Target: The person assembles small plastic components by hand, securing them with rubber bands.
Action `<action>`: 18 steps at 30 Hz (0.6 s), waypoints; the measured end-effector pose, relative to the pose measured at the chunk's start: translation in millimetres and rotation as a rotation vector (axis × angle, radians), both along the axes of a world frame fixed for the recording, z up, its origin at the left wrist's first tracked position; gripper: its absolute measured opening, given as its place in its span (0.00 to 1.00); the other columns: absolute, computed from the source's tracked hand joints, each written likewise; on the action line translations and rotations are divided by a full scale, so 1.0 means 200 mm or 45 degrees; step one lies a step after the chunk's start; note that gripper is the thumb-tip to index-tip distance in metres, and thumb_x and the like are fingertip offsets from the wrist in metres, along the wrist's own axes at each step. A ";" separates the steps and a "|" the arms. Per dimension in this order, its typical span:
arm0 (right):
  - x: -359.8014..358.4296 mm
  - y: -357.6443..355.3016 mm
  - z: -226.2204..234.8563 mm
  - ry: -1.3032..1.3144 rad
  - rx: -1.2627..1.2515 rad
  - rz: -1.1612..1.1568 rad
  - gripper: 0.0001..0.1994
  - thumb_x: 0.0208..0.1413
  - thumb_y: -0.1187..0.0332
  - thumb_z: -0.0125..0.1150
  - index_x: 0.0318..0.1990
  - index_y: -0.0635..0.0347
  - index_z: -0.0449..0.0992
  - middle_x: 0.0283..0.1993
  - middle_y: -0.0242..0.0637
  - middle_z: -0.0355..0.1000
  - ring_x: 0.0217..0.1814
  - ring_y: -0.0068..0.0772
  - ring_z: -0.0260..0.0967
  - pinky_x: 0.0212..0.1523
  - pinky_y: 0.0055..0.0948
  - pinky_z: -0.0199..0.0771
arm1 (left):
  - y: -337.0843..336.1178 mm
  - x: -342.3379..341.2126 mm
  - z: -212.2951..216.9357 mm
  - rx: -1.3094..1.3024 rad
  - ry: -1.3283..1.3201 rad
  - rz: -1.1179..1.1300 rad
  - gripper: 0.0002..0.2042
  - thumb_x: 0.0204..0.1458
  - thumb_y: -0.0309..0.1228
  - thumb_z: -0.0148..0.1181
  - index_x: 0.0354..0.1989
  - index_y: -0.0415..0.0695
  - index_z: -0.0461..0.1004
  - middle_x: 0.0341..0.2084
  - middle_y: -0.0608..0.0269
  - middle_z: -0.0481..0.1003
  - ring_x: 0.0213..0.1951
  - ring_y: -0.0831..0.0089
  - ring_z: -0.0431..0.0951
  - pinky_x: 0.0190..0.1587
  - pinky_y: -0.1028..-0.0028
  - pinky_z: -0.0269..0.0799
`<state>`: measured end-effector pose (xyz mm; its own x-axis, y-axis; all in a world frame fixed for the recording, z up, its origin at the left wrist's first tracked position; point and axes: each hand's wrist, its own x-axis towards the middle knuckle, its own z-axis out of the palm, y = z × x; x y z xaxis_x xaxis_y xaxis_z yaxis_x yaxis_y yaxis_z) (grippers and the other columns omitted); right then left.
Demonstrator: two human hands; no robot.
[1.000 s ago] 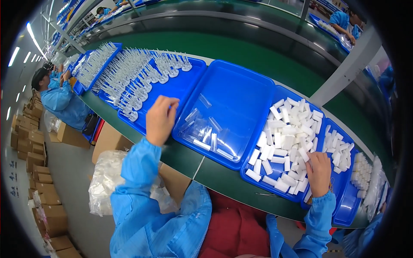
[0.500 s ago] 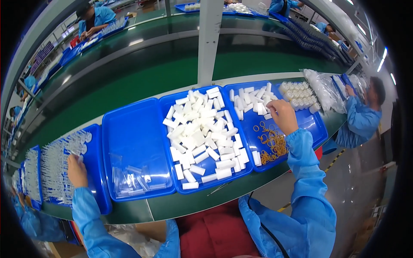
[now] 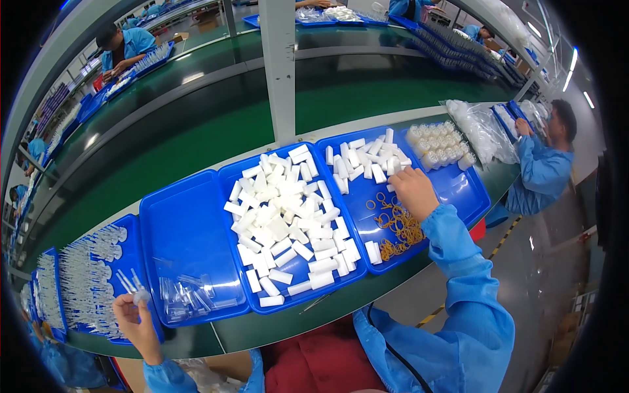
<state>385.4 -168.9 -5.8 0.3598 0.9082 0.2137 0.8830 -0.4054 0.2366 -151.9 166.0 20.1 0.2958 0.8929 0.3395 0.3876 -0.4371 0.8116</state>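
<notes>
My left hand (image 3: 136, 322) is closed in a pinch on a clear plastic part with thin prongs (image 3: 133, 285), held up by the edge of the left tray. That blue tray (image 3: 132, 247) carries rows of similar pronged parts (image 3: 85, 281). My right hand (image 3: 414, 191) reaches over the right blue tray (image 3: 452, 185), its fingertips bent down and closed beside white blocks (image 3: 368, 157); whatever they grip is hidden. Just below that hand lies a heap of tan rubber bands (image 3: 398, 230).
Between my hands sit a blue tray with a big pile of white blocks (image 3: 282, 226) and another tray (image 3: 190, 223) with clear tubes (image 3: 196, 295). Capped round parts (image 3: 439, 144) and plastic bags (image 3: 481, 131) stand far right, near a co-worker (image 3: 540, 157). A grey post (image 3: 278, 72) rises behind.
My left hand has come back from the rows toward me, bringing a pronged clear part up into view. My right hand stays over the right tray. The whole view has shifted slightly.
</notes>
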 end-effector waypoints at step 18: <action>-0.89 0.31 0.10 2.842 1.258 -0.091 0.15 0.66 0.69 0.52 0.57 0.61 0.66 0.46 0.45 0.76 0.47 0.27 0.71 0.48 0.26 0.71 | -0.82 0.82 -0.04 -0.692 -0.444 -1.100 0.14 0.51 0.16 0.64 0.42 0.40 0.67 0.41 0.49 0.76 0.46 0.64 0.79 0.51 0.66 0.75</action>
